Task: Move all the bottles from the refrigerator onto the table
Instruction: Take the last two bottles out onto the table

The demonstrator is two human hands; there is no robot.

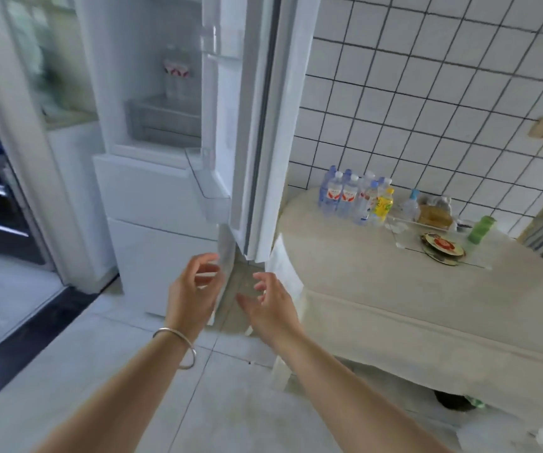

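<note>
Both forearms reach forward; the left hand (194, 286) and the right hand (271, 304) hang empty with fingers loosely spread, low in front of the refrigerator (152, 132), whose door (250, 125) stands open. Inside, on a shelf, two clear bottles with red-white labels (176, 75) wait, a little blurred. They look full, so probably heavy, and maybe wet and slippery; I would grip around the body. Many bottles (355, 197) already stand on the table (378, 289).
</note>
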